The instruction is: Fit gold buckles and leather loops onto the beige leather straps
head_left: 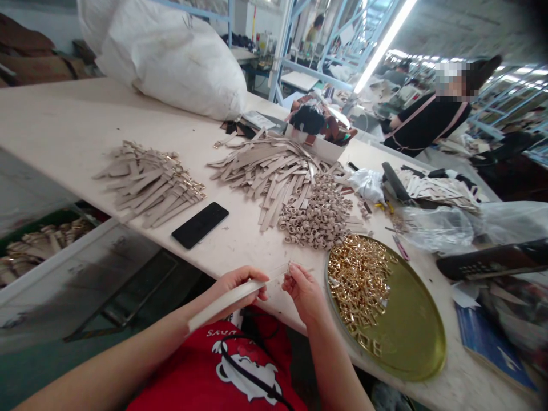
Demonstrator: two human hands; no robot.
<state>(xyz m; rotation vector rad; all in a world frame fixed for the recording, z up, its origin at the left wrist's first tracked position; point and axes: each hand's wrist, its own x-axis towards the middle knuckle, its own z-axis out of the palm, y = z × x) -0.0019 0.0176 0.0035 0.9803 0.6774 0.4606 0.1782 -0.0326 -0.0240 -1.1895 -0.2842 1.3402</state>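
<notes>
My left hand (pixel 245 281) is closed around a pale beige strap (pixel 225 302), whose long end lies back over my forearm. Opposite it, the fingertips of my right hand (pixel 303 288) are pinched together; a thin, pale, blurred piece shows between the two hands, and what the right fingers grip is too small to make out. Close to my right hand stands a round gold tray (pixel 413 319) with a heap of gold buckles (pixel 357 277). Beyond the hands are a pile of small beige loops (pixel 314 214) and a larger pile of loose beige straps (pixel 269 165).
A black phone (pixel 200 225) lies near the table's front edge, beside straps with buckles on them (pixel 154 182). At the back rests a big white sack (pixel 166 63). Clear plastic bags (pixel 436 228) and a blue booklet (pixel 492 342) are on the right. A co-worker (pixel 423 123) is farther off.
</notes>
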